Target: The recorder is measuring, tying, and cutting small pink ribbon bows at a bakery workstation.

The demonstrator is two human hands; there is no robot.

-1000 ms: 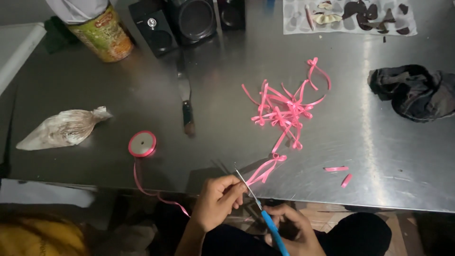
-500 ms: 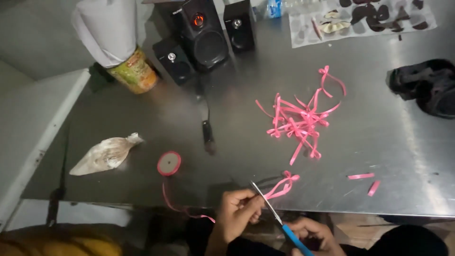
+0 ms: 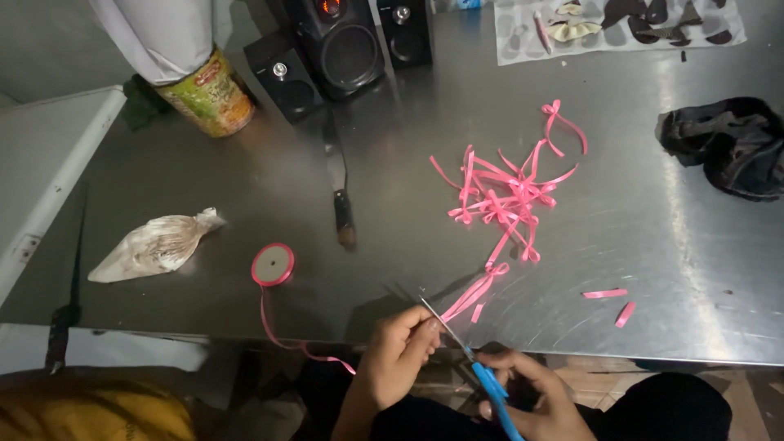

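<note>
one view only, from the head camera, looking down past the near edge of a brushed steel table (image 3: 245,180). your right hand (image 3: 531,400) is closed around the blue handles of the scissors (image 3: 465,351), low by your lap, blades thin and silvery, pointing up-left toward the table edge; whether the blades are parted or together is too fine to tell. your left hand (image 3: 400,347) sits just beside the blade tips, fingers curled and pinched together, apparently on an end of pink ribbon, though the strand between the fingers is hard to make out. judging by the table, a good share of the cutting looks done: a tangled pile of cut ribbon pieces (image 3: 506,192), narrow, glossy, some looped or knotted, lies mid-table, a longer folded strip (image 3: 478,294) lies near the blades, and two short offcuts (image 3: 612,302) lie apart to the right. the ribbon spool (image 3: 273,264), a small flat pink disc, still carries ribbon, its tail trailing off the table edge toward your lap, so more stock remains. also on the table: a crumpled, twisted plastic bag (image 3: 155,245), a palette knife (image 3: 339,188) with a dark handle, black speakers (image 3: 343,49), a printed tin (image 3: 208,94), and dark bunched cloth (image 3: 727,147).
</note>
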